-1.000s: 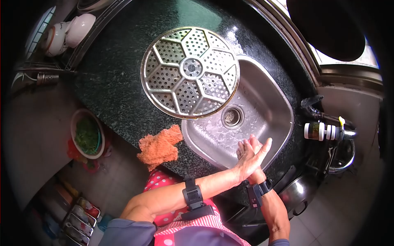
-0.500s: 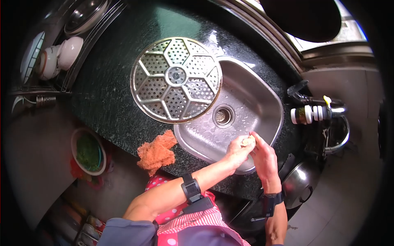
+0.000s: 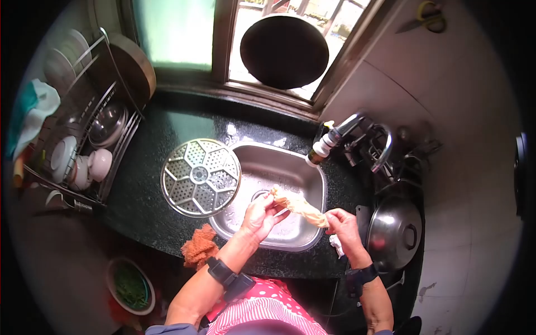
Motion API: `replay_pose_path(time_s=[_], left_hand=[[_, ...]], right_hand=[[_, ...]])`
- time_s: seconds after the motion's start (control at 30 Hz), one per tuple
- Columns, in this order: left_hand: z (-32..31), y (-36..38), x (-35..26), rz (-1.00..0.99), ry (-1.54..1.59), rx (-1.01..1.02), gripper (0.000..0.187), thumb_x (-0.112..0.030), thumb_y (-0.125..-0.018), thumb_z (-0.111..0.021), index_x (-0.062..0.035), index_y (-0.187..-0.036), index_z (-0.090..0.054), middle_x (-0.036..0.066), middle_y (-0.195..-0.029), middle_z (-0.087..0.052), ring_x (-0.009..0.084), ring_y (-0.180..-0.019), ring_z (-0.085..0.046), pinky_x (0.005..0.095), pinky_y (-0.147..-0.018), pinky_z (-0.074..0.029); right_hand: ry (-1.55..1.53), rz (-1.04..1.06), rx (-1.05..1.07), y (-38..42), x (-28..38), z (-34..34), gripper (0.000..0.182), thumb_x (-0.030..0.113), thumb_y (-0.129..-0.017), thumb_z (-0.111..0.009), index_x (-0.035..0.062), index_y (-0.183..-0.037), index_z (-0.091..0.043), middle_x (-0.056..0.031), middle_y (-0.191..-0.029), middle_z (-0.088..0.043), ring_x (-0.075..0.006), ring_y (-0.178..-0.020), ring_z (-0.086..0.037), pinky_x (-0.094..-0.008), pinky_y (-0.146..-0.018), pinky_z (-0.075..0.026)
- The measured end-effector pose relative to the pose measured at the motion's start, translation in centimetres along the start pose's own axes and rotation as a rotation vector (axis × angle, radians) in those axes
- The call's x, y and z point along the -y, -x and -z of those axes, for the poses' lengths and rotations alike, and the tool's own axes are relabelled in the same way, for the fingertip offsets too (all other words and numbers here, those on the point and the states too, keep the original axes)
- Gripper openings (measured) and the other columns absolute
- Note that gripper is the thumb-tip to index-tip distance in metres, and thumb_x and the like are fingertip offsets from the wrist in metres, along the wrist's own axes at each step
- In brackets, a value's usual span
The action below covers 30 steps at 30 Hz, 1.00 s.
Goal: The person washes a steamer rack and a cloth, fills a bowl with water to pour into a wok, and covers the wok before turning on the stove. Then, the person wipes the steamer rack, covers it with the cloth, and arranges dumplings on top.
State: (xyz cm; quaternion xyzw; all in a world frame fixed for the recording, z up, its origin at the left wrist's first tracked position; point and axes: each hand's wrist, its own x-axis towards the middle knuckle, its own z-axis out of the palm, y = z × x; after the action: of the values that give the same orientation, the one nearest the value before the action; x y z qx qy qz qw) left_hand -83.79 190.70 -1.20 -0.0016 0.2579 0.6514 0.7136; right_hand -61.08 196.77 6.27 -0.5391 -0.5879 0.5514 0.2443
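A pale cream, twisted cloth [image 3: 301, 209] stretches between my two hands above the metal sink [image 3: 309, 177]. My left hand [image 3: 259, 218] has its end at the thumb and forefinger, the other fingers loosely curled beneath. At the opposite end, my right hand [image 3: 343, 228] pinches the cloth near the sink's right rim. A round perforated steamer plate [image 3: 200, 175] lies on the counter and overlaps the sink's left edge. Below it, a crumpled orange cloth [image 3: 200, 245] rests by the counter's front edge. Part of the drain is hidden behind my left hand and the cloth.
The tap [image 3: 357, 134] stands behind the sink to the right. A lidded metal pot [image 3: 394, 231] sits at the right. On the left is a dish rack [image 3: 114, 178] with bowls. A tub of greens [image 3: 132, 286] stands below the counter.
My hands were close together around the bunched cloth; now they are apart with it drawn out lengthwise between them. The view has tilted up, showing more window and wall.
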Motion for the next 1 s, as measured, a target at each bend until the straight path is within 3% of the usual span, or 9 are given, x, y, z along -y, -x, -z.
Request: replay_pose_path(time_s=[0.2, 0.27, 0.37, 0.5, 0.6, 0.7, 0.83, 0.93, 1.0], left_hand=[[-4.1, 2.4, 0.6, 0.015, -0.189, 0.190, 0.030, -0.022, -0.098, -0.044, -0.0077, -0.124, -0.048, 0.010, -0.117, -0.059, 0.0215, -0.107, -0.058, 0.0423, -0.092, -0.048], [-4.9, 3.1, 1.1, 0.001, -0.300, 0.212, 0.032, -0.023, -0.099, -0.044, -0.0081, -0.126, -0.047, 0.010, -0.119, -0.059, 0.0213, -0.106, -0.059, 0.0407, -0.089, -0.049], [-6.2, 4.1, 1.1, -0.053, -0.399, 0.175, 0.032, -0.023, -0.099, -0.045, -0.0088, -0.127, -0.047, 0.009, -0.118, -0.059, 0.0194, -0.103, -0.060, 0.0380, -0.082, -0.052], [-6.1, 6.0, 1.0, -0.109, -0.395, 0.111, 0.031, -0.023, -0.098, -0.047, -0.0096, -0.126, -0.047, 0.008, -0.118, -0.059, 0.0188, -0.107, -0.058, 0.0397, -0.086, -0.050], [-5.1, 6.9, 2.3, -0.139, -0.362, 0.106, 0.030, -0.025, -0.096, -0.052, -0.0108, -0.124, -0.050, 0.005, -0.116, -0.059, 0.0169, -0.109, -0.056, 0.0409, -0.089, -0.047], [-4.0, 7.8, 3.2, -0.150, -0.380, -0.049, 0.028, -0.027, -0.095, -0.055, -0.0127, -0.119, -0.052, 0.000, -0.105, -0.061, 0.0111, -0.096, -0.057, 0.0342, -0.081, -0.047], [-1.5, 9.4, 4.1, -0.067, -0.439, -0.135, 0.031, -0.022, -0.089, -0.064, -0.0092, -0.114, -0.053, -0.002, -0.088, -0.062, 0.0070, -0.073, -0.058, 0.0232, -0.062, -0.046], [0.2, 10.2, 4.1, -0.066, -0.386, -0.199, 0.031, -0.019, -0.087, -0.066, -0.0075, -0.113, -0.054, -0.001, -0.084, -0.061, 0.0070, -0.071, -0.057, 0.0223, -0.059, -0.046], [1.2, 11.1, 2.7, -0.274, -0.638, -0.336, 0.031, -0.019, -0.086, -0.067, -0.0055, -0.111, -0.055, 0.000, -0.082, -0.060, 0.0075, -0.070, -0.057, 0.0235, -0.059, -0.048]], right_hand=[[0.387, 0.463, 0.023, 0.6, -1.2, -1.1, 0.025, 0.015, -0.093, -0.056, -0.0009, -0.110, -0.065, -0.0084, -0.107, -0.066, -0.0158, -0.097, -0.061, -0.0283, -0.088, -0.046], [-0.280, 0.149, 0.193, 2.9, 3.0, -2.2, 0.031, 0.022, -0.095, -0.055, -0.0019, -0.112, -0.064, -0.0087, -0.110, -0.065, -0.0151, -0.101, -0.060, -0.0290, -0.093, -0.044], [-0.237, 0.234, 0.180, 2.9, 1.8, -2.5, 0.037, 0.034, -0.095, -0.054, 0.0054, -0.117, -0.063, -0.0040, -0.111, -0.064, -0.0131, -0.099, -0.059, -0.0322, -0.090, -0.043], [-0.499, 0.107, 0.246, 3.9, 0.9, -2.1, 0.035, 0.029, -0.093, -0.059, 0.0041, -0.118, -0.061, -0.0038, -0.109, -0.064, -0.0109, -0.098, -0.059, -0.0304, -0.088, -0.044], [-0.239, 0.239, 0.131, 4.5, 0.1, -2.5, 0.024, 0.016, -0.090, -0.062, 0.0009, -0.109, -0.062, -0.0039, -0.101, -0.064, -0.0102, -0.092, -0.059, -0.0272, -0.083, -0.046], [-0.362, 0.283, 0.044, 4.3, -1.0, -2.1, 0.014, 0.008, -0.088, -0.061, -0.0012, -0.098, -0.064, -0.0026, -0.091, -0.064, -0.0094, -0.087, -0.059, -0.0247, -0.084, -0.046], [-0.546, 0.280, 0.088, 6.0, 0.6, -2.2, 0.011, 0.012, -0.095, -0.051, 0.0011, -0.099, -0.052, -0.0074, -0.099, -0.061, -0.0138, -0.092, -0.060, -0.0306, -0.090, -0.049], [-0.366, 0.320, 0.020, 6.7, 0.9, -2.7, 0.011, 0.013, -0.097, -0.048, 0.0018, -0.099, -0.050, -0.0053, -0.092, -0.059, -0.0117, -0.087, -0.060, -0.0269, -0.084, -0.050], [-0.054, 0.509, -0.169, 6.9, 1.2, -3.2, 0.011, 0.013, -0.098, -0.046, 0.0020, -0.099, -0.048, -0.0031, -0.087, -0.056, -0.0090, -0.083, -0.059, -0.0239, -0.075, -0.049]])
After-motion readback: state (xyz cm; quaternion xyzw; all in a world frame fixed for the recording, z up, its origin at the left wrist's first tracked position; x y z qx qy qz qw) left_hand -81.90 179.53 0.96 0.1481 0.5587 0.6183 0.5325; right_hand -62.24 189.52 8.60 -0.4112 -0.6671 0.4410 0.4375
